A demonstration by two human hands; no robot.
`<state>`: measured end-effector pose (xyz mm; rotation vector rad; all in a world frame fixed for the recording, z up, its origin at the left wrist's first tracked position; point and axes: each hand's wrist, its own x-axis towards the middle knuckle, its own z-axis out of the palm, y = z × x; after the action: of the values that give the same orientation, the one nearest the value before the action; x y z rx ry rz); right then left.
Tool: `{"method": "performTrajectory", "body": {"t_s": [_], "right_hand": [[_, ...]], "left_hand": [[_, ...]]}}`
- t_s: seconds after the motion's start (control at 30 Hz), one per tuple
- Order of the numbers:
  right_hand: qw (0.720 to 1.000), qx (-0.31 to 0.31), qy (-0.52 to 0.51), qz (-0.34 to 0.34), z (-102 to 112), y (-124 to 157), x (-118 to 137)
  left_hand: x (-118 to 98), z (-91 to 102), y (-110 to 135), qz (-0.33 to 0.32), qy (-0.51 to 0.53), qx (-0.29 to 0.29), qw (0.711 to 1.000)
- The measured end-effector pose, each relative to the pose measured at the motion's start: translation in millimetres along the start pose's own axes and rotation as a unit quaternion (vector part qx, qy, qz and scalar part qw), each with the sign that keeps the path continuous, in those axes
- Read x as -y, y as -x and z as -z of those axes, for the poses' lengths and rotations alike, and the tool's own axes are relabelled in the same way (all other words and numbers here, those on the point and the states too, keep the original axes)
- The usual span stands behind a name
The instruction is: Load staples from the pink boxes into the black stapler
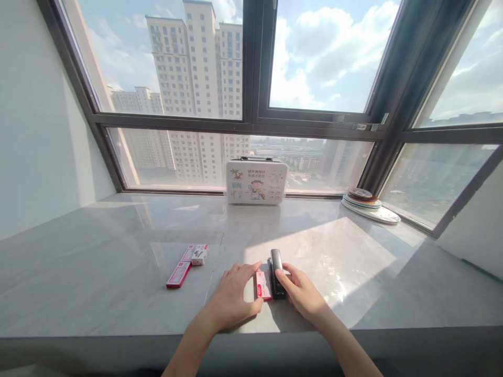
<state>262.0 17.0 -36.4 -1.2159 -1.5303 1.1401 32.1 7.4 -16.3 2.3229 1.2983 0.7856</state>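
Sunlit ledge (106, 283), stapler (277, 275) between hands (232, 294) (303, 295)

Windowsill (118, 277): staple boxes (181, 273) at left, clustered. Front centre, another staple box (263, 286), stapler (277, 277) just right of it. Behind, carrying case (257, 183) before the window (176, 122). Plate stack (371, 210) back right.

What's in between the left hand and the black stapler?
A small red-and-white box lies between the left hand and the black stapler. The head view shows it.
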Motion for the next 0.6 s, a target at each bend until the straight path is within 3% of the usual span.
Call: {"method": "performTrajectory", "body": {"t_s": [0.2,0.33,0.4,0.47,0.53,0.6], "right_hand": [[0.998,0.034,-0.052,0.026,-3.8,1.0,4.4],[0.998,-0.025,-0.056,-0.014,-2.3,3.4,0.6],[0.993,-0.068,-0.082,-0.045,-1.6,4.8,-1.0],[0.988,-0.086,-0.110,-0.064,-1.3,6.1,-1.5],[0.987,-0.089,-0.117,-0.068,-1.4,7.0,-1.4],[0.989,-0.089,-0.104,-0.062,-1.5,7.3,-1.8]], "left_hand": [[-0.5,-2.5,-2.2,0.006,0.015,-0.005,1.000],[1.7,7.7,2.1,0.033,0.085,-0.013,0.996],[14.6,20.4,9.2,0.071,0.091,-0.069,0.991],[39.4,38.4,21.8,0.125,0.012,-0.190,0.974],[72.4,59.0,39.8,0.195,-0.122,-0.314,0.921],[104.2,78.1,60.1,0.274,-0.209,-0.321,0.882]]}}
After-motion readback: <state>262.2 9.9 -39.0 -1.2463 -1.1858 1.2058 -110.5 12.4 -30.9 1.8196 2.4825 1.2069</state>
